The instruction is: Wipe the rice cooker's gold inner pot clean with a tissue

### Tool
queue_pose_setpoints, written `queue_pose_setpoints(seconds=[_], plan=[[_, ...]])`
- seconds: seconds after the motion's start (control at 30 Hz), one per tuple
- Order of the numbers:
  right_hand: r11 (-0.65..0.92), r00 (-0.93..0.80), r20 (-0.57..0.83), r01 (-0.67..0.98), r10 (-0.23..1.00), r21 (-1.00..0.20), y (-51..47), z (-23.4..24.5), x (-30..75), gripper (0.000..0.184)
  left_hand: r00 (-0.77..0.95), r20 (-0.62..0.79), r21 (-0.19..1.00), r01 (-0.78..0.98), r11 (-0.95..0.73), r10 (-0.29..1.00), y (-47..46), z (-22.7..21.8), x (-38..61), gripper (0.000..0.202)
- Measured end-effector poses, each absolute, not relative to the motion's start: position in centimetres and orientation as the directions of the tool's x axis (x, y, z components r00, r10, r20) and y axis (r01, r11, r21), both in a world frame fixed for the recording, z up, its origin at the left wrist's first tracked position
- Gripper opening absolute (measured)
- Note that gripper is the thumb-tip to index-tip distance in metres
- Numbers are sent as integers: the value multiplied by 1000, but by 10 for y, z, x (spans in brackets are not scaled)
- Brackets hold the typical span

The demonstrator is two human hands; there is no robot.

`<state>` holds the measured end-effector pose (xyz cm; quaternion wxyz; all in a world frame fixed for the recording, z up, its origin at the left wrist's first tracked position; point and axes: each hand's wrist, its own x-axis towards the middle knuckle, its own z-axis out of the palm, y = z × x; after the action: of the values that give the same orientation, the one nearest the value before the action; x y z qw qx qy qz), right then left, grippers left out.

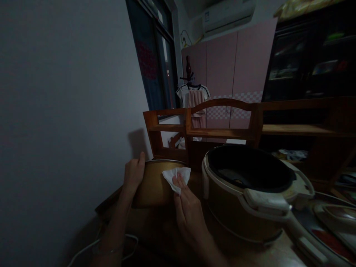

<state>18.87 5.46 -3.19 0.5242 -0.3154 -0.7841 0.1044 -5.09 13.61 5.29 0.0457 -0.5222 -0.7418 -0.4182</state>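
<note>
A gold-coloured cooking pot (155, 185), tilted so its outer side faces me, is gripped at its left edge by my left hand (134, 173). The left thumb points up along the rim and the other fingers are hidden behind the pot. My right hand (189, 207) presses a white tissue (175, 176) against the pot's side, fingers bent over the cloth-like sheet. Just to the right stands a rice cooker body (236, 211) without its lid over it, its dark inside showing.
A wooden shelf rack (222, 132) runs along the table's back. The wall (69, 111) rises close on the left. At the lower right lies what looks like the cooker's lid (333, 222). A white cord (86, 248) hangs at the lower left.
</note>
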Motion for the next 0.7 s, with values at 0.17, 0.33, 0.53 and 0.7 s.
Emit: queue_pose_setpoints(seconds=[0.17,0.33,0.53,0.7], plan=[[773,-265,758,447,596,-451,42,-40,191,55,-460,473,569,811,138,751,138,56,-49,62],[779,-273,766,457,582,-429,33,-51,193,61,-446,478,565,816,124,757,139,56,-50,59],[763,-292,746,492,598,-419,26,-59,194,60,-451,464,557,818,144,762,142,56,-52,61],[772,-312,752,505,581,-387,24,-62,195,63,-436,503,530,838,133,746,143,54,-54,65]])
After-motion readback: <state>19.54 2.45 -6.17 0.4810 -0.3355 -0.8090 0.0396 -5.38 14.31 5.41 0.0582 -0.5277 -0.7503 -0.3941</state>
